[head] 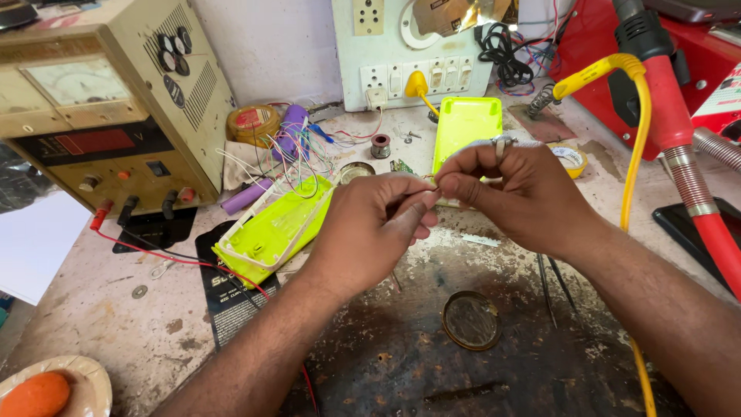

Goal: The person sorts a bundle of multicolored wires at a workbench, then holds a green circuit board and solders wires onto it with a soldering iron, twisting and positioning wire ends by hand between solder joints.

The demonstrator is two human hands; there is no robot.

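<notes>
Over a stained workbench (116, 324), I see my left hand (370, 232) and right hand (509, 189) meet at the fingertips, both pinched shut on a thin wire (429, 186) held just above the bench's middle; the wire is too fine to tell more. A ring sits on a right finger. Just left of the hands lies an open neon-green plastic case (274, 228) trailing thin coloured wires, its matching lid (466, 125) behind the hands near a wall socket panel (409, 54). A beige bench power supply (108, 108) stands at far left. A round tin (471, 320) rests below the hands; a yellow cable (639, 139) hangs at right
</notes>
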